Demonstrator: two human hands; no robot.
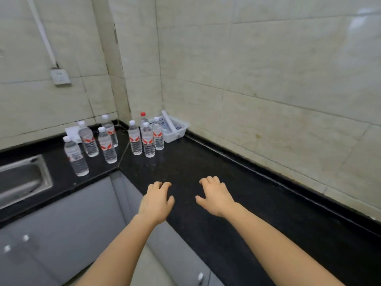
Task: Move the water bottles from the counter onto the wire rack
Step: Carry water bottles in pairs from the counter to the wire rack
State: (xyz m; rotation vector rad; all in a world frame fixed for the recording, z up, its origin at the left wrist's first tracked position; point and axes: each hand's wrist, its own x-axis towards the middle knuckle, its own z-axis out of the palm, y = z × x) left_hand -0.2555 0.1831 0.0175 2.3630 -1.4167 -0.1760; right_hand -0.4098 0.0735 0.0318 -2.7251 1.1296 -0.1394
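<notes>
1. Along two tiled walls ran the black L-shaped worktop (206, 166), its inner corner far from the camera.
2. At the left edge a steel sink (22, 178) was set into the worktop.
3. In the far corner, against the right-hand wall, stood a white basket (175, 131) holding a pale roll.
4. Near that far corner stood the water bottles (147, 141) in two clusters, all upright: four with white caps left of the worktop's seam, and three white-capped ones plus a red-capped one behind them right of it, just beside the basket.
5. The leftmost bottle (75, 157) stood nearest the sink and the front edge.
6. Over the worktop's near front edge hung the left hand (156, 201), palm down, fingers loosely curled, holding nothing.
7. Just beside it, further in from the edge, the right hand (215, 197) was likewise palm down, fingers bent, grasping nothing; both were well apart from the bottles.
8. On the left wall sat a socket (60, 77).
</notes>
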